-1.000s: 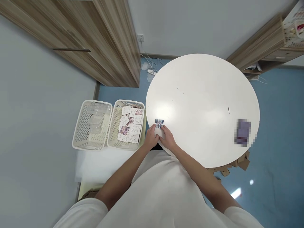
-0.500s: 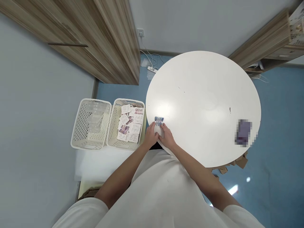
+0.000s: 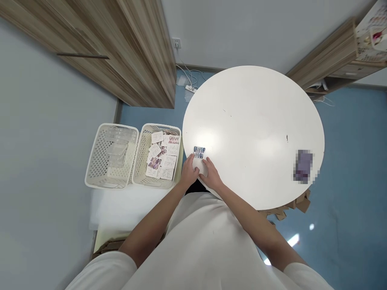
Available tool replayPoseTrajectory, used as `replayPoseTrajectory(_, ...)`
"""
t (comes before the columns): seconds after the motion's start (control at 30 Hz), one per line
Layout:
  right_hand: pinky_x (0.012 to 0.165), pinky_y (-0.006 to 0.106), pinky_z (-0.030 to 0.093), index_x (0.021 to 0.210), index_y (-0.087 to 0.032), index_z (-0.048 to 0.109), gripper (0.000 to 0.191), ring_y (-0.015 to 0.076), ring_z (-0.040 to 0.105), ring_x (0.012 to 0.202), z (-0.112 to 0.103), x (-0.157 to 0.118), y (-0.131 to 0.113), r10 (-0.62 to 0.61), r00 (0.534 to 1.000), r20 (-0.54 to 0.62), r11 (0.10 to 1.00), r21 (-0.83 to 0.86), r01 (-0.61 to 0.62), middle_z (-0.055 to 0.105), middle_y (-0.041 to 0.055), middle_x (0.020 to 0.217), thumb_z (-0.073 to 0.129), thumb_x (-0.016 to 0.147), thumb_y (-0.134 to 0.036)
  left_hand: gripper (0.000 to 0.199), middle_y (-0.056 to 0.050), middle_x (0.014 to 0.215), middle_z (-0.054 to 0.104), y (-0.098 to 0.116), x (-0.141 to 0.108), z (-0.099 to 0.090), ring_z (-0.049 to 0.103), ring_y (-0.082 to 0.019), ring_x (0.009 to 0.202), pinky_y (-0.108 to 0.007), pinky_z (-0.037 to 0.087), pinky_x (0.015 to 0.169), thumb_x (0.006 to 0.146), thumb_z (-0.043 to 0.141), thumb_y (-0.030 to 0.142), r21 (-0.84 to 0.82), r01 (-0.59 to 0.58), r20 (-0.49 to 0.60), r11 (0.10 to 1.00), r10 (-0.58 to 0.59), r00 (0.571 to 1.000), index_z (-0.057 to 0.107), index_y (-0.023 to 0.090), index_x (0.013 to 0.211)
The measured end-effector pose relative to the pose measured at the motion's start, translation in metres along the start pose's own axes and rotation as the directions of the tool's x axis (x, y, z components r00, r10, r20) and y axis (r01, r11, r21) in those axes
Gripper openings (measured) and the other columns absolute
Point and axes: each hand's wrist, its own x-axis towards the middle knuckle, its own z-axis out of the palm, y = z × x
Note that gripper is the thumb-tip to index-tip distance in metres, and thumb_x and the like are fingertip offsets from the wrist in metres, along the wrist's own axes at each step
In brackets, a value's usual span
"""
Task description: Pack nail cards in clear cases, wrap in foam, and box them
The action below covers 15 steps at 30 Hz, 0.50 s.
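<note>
Blue floor [image 3: 347,153] and pale grey walls surround an oval white surface [image 3: 256,117], with a wood-grain cabinet [image 3: 145,52] at the upper left and a power strip [image 3: 190,88] on the floor near it. At the surface's near left edge lies a set of blue, glittery false nails [image 3: 198,152] in two rows. The left hand [image 3: 189,171] has its fingertips at the near left corner of the set, thumb spread from the fingers; whether it grips the set cannot be told. The right hand [image 3: 211,174] is open, fingers loosely curved, just beside the set's near right corner.

Left of the surface, two perforated white baskets stand side by side: the left basket [image 3: 96,161] contains clear plastic containers [image 3: 117,153], while the right basket [image 3: 137,161] holds printed cards [image 3: 168,162], some showing purple or pink nails. A pixelated purple patch [image 3: 303,165] covers something near the surface's right edge.
</note>
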Motion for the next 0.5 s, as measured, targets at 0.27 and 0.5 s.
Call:
replayPoseTrajectory(0.27, 0.105, 0.041, 0.024, 0.131, -0.02, 0.03, 0.063, 0.0218, 0.018, 0.132, -0.012, -0.038, 0.022, -0.015, 0.992, 0.126, 0.999, -0.038, 0.02, 0.021, 0.0093, 0.142, 0.052, 0.073, -0.025, 0.057, -0.01, 0.136, 0.035, 0.006, -0.033, 0.021, 0.033, -0.024, 0.124, -0.039, 0.029, 0.103, 0.074, 0.045, 0.016, -0.072, 0.129, -0.093, 0.989, -0.136, 0.986, 0.033, 0.015, 0.13)
replayPoseTrajectory(0.5, 0.092, 0.039, 0.041, 0.129, -0.026, 0.033, 0.057, 0.0202, 0.05, 0.108, -0.027, -0.066, 0.045, -0.106, 0.961, 0.254, 0.993, 0.067, 0.092, 0.027, 0.0092, 0.138, 0.05, 0.075, -0.025, 0.05, -0.012, 0.129, 0.044, 0.016, -0.093, 0.05, 0.041, -0.024, 0.118, -0.04, 0.038, 0.094, 0.076, 0.047, 0.023, -0.172, 0.275, -0.207, 0.946, -0.308, 0.929, 0.04, 0.017, 0.125)
